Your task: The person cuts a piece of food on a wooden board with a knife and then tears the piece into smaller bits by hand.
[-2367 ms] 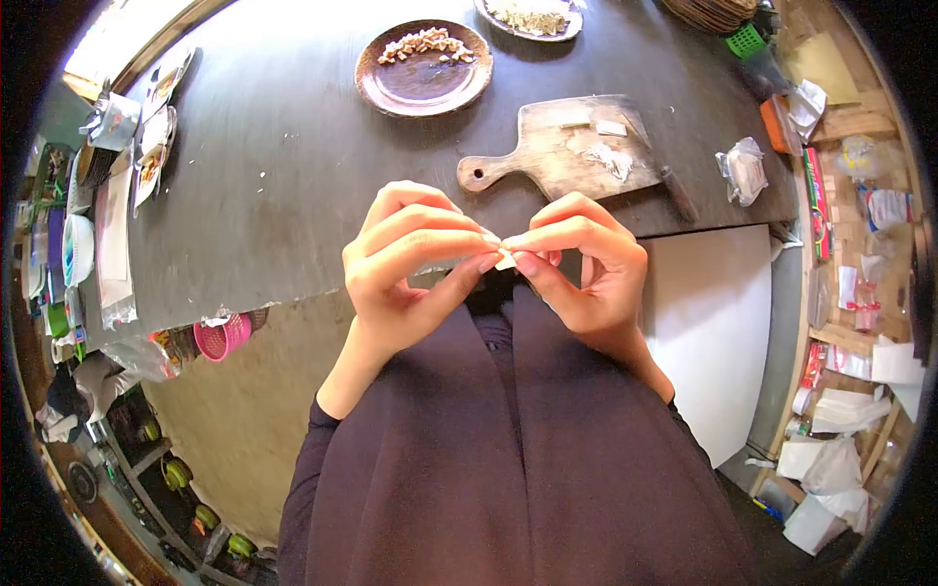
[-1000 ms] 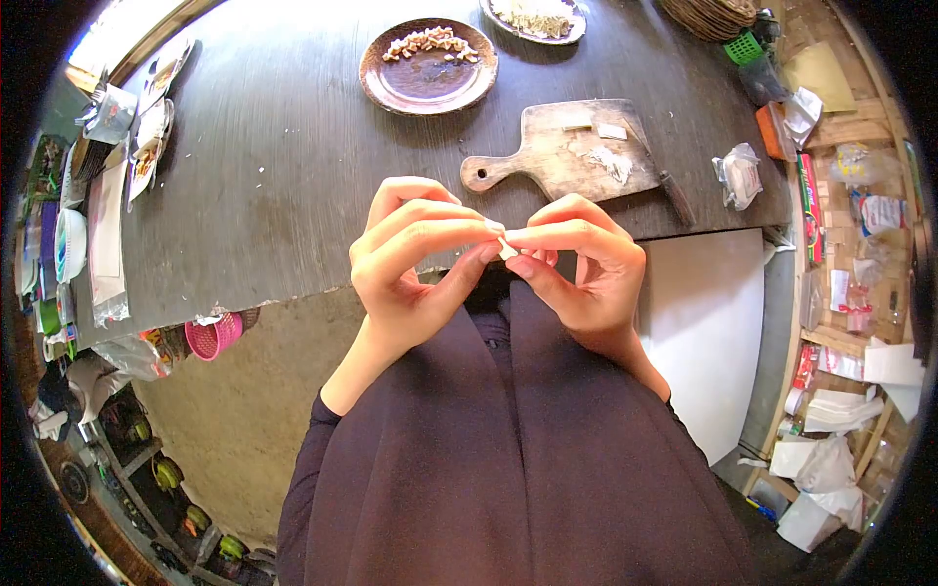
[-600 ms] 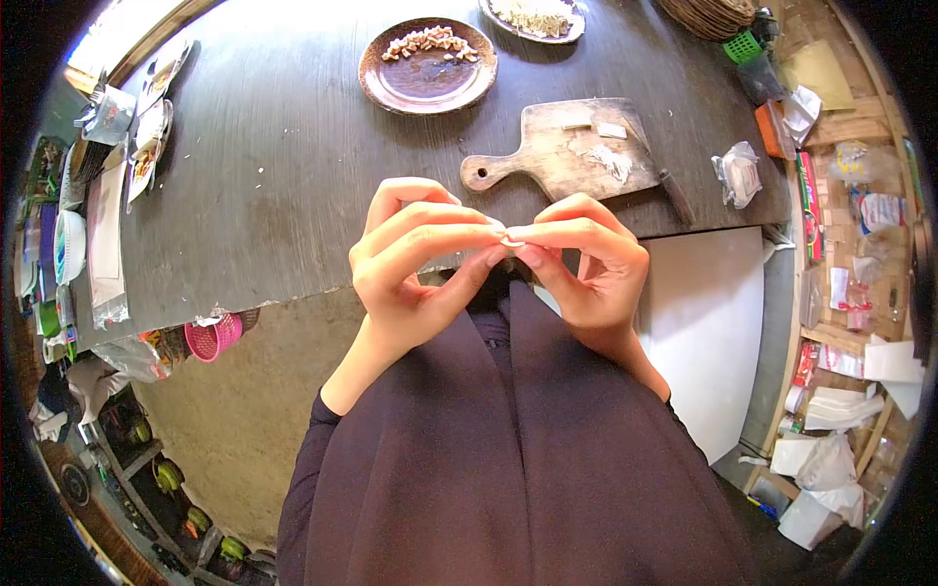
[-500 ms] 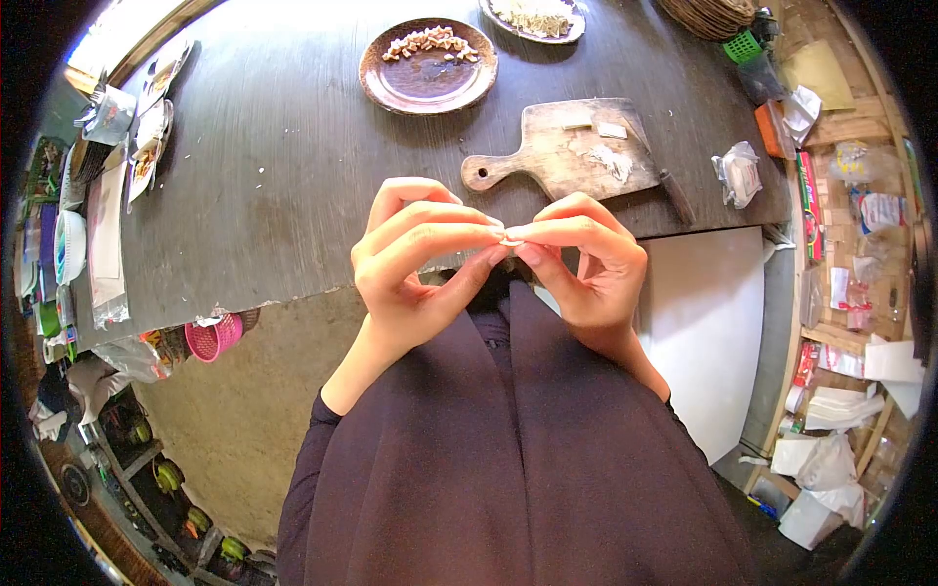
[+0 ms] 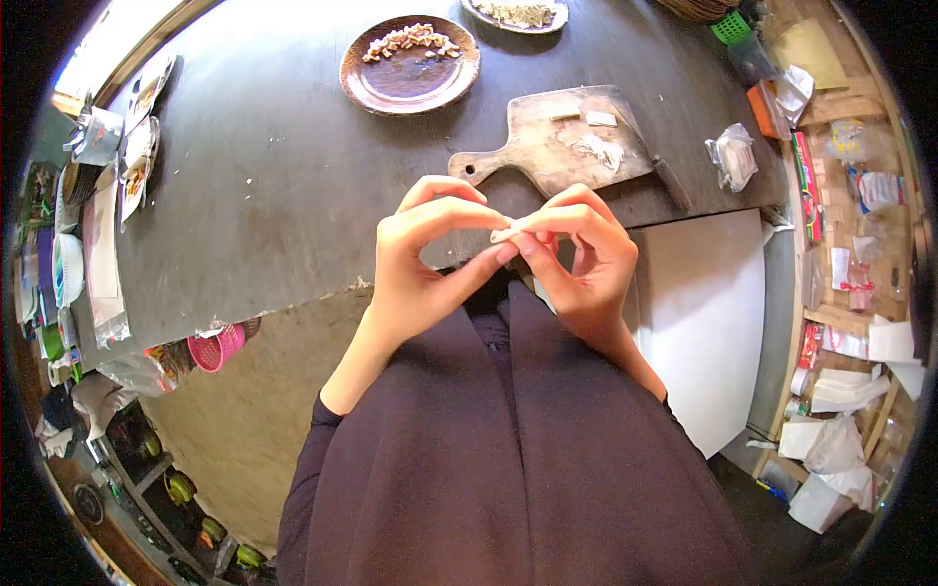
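Between the left hand (image 5: 415, 259) and the right hand (image 5: 589, 256), a small pale piece (image 5: 502, 235) is now showing its tip more plainly than half a second ago, so the hold seems to be shifting. The right thumb and fingertips are pinching it; the left are curving loosely beside it (whether gripping, I cannot tell). Beyond, on the desk (image 5: 293, 225), a wooden cutting board (image 5: 532, 137) is bearing pale shavings (image 5: 603, 151).
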`<state>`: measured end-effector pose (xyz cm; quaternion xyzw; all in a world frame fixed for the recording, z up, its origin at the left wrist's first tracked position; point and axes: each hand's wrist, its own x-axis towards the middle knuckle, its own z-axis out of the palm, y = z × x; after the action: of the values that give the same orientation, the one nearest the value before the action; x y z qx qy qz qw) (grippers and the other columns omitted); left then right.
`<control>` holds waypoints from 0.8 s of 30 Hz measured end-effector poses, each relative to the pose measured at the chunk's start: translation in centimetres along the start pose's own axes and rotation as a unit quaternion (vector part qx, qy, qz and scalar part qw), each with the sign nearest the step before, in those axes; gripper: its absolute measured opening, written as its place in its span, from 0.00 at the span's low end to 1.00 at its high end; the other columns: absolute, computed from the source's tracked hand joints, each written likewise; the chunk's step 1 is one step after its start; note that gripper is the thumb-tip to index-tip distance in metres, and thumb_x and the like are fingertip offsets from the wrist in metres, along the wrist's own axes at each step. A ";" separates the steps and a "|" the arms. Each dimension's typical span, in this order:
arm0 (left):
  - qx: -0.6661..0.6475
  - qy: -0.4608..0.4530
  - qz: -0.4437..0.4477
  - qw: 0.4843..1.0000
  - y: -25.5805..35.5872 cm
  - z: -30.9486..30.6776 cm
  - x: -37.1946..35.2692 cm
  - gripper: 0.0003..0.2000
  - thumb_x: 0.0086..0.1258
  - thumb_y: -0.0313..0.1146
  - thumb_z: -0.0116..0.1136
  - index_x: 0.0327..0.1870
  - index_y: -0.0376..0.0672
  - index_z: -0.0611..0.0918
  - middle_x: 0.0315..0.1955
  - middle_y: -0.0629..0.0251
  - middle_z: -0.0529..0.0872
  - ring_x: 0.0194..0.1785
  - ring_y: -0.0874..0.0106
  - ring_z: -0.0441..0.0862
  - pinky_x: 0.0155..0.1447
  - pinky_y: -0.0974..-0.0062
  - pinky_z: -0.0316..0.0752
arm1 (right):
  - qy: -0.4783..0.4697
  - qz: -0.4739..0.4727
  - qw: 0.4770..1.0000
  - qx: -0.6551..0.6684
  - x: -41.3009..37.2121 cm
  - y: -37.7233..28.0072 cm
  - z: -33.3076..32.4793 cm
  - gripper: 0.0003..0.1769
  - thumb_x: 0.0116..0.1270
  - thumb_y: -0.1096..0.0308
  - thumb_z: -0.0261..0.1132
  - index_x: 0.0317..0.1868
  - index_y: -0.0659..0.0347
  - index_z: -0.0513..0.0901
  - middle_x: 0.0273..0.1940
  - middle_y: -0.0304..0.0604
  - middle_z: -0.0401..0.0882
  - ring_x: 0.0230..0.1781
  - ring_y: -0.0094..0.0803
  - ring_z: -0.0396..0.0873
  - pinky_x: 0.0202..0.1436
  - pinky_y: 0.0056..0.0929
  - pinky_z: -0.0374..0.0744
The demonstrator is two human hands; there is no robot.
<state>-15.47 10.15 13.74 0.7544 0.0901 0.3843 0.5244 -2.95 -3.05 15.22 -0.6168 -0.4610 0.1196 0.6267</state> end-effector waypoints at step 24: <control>0.132 -0.086 0.012 0.987 -0.8 4.8 0.5 0.10 0.53 0.29 0.79 0.29 0.45 0.85 0.31 0.69 0.87 0.45 0.65 0.82 0.54 0.67 0.75 | -0.052 0.103 0.991 0.075 -1.8 3.6 -6.0 0.04 0.68 0.77 0.71 0.40 0.61 0.86 0.35 0.31 0.78 0.32 0.14 0.71 0.34 0.15 0.69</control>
<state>-11.67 7.30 12.54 0.8484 0.0856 0.3090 0.4212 1.89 -7.55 12.32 -0.6050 -0.4169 0.2495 0.6309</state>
